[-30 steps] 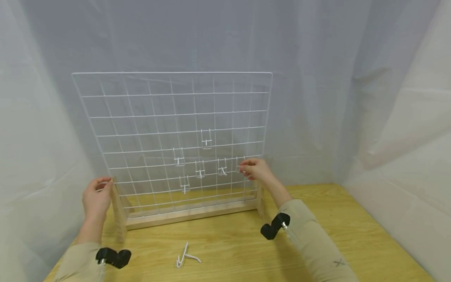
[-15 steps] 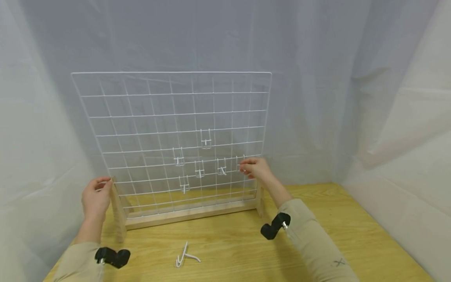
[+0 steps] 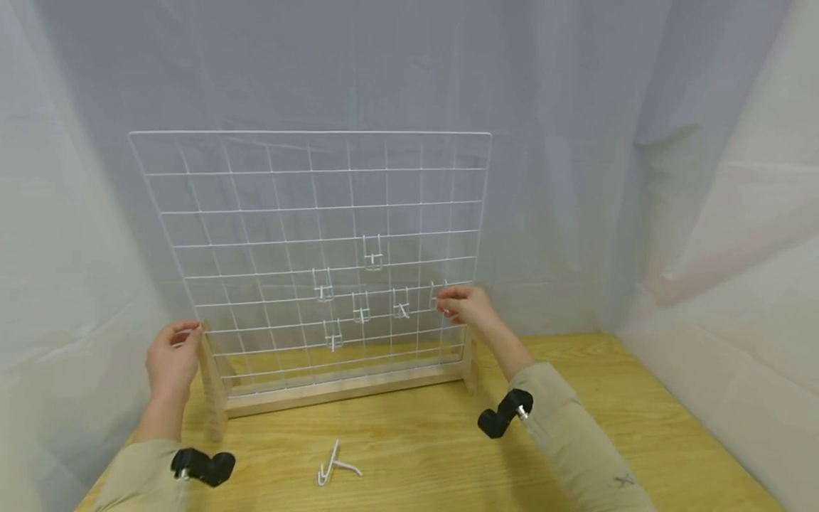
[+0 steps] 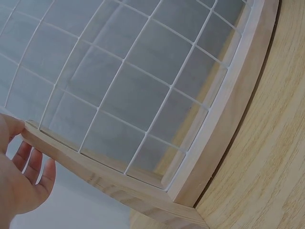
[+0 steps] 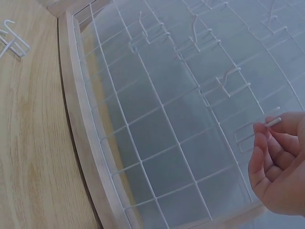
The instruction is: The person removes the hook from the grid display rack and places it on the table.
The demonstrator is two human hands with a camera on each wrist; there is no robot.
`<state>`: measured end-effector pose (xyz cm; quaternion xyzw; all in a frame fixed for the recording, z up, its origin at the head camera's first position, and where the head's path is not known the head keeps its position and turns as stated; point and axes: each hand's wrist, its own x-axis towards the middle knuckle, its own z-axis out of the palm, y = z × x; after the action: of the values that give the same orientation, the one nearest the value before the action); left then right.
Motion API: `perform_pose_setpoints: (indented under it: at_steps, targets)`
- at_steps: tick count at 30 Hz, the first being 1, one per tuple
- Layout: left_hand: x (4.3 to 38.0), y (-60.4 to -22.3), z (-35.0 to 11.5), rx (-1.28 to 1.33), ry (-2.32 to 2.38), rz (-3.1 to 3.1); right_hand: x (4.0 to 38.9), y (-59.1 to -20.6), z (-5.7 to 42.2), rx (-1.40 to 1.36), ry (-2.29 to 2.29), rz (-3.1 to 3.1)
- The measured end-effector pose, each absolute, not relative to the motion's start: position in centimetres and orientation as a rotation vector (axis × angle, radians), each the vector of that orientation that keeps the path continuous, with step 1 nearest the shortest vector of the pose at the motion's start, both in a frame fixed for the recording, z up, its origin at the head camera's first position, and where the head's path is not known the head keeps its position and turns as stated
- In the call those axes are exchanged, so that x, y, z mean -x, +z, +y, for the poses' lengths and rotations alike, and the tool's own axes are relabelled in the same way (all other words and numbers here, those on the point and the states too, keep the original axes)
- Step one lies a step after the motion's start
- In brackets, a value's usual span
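Observation:
A white wire grid panel (image 3: 307,132) stands upright in a wooden stand (image 3: 345,392). At the grid's right side my right hand (image 3: 467,306) pinches the prong of a white wire hook (image 5: 273,122) between thumb and index finger. The hook's looped back lies against the grid wires, partly hidden by the fingers in the head view. My left hand (image 3: 171,363) holds the top of the stand's left upright (image 4: 35,131) with its fingertips, the other fingers loosely bent. Several more white hooks, such as one upper hook (image 3: 373,257), hang on the grid's middle and lower rows.
A loose white wire hook (image 3: 330,464) lies on the wooden table (image 3: 409,455) in front of the stand. A pale sheet (image 3: 563,178) hangs behind the grid, and white sheeting (image 3: 755,284) flanks the table on the right.
The pinched hook has shifted slightly to the right and up on the grid with my right hand. My left hand has stayed at the upright.

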<state>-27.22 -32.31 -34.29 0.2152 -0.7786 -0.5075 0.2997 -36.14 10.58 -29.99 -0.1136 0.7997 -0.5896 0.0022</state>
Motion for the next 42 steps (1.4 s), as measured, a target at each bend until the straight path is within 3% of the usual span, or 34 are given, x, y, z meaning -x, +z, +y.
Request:
perform_pose_setpoints:
  at_steps: [42]
  targets:
    - [27.2,-34.3,-32.3,-0.583,-1.357,-2.078,32.9,-35.7,10.5,0.477,-1.801,2.387]
